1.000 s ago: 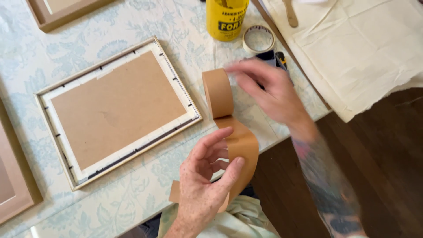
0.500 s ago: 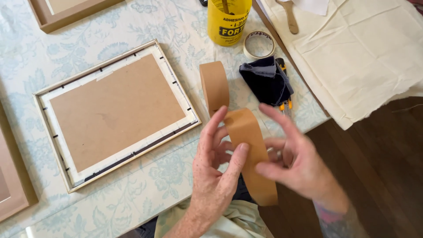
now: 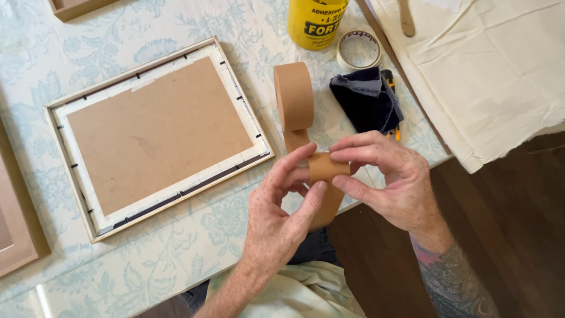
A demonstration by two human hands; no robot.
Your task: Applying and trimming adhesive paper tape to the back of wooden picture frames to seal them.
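Both hands up over the table edge: left hand (image 3: 276, 215) & right hand (image 3: 388, 176) pinch the loose strip of brown paper tape (image 3: 325, 167) betw thumb & fingers, now folded short. Half a sec ago it hung longer. Its roll (image 3: 292, 95) stands on edge just behind, beside the picture frame (image 3: 158, 132).
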